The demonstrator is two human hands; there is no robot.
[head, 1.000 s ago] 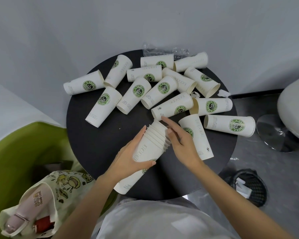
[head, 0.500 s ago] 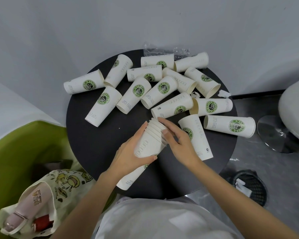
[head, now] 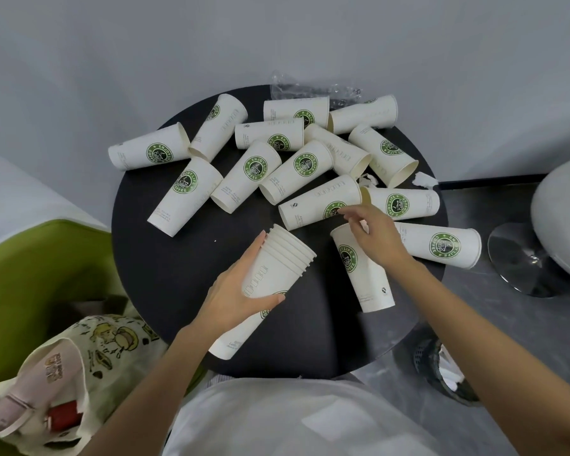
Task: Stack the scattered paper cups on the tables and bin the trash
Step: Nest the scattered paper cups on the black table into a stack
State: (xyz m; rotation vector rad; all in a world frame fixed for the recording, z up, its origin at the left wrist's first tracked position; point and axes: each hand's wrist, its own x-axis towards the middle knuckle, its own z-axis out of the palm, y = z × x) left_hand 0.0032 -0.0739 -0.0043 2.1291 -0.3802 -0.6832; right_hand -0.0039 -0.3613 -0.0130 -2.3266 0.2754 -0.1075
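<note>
So, gripping the stack (head: 277, 274) in the left hand (head: 234, 291), thumb and fingers curled round its middle, close to the front edge of the table (head: 165, 274). Held tilted, base toward the front edge and rims aimed at the middle, presumably to leave the mouth ready for another to slide in.

Reaching with the right hand (head: 372, 235) across a near cup (head: 362, 278) toward a far cup (head: 320, 202) just beyond, fingers loosely apart and clamped on nothing. Can't tell about actual contact. Probably going for the closest pick.

Looks like several nested rims on the stack, white paper, green round logo mostly hidden under the palm. Plenty more of the same lying on their sides across the back half, some overlapping.

Also clear wrap (head: 310, 90) at the back edge and torn scraps (head: 425, 179) at the right edge, likely meant for the bin (head: 441, 366) on the floor off the front right.
</note>
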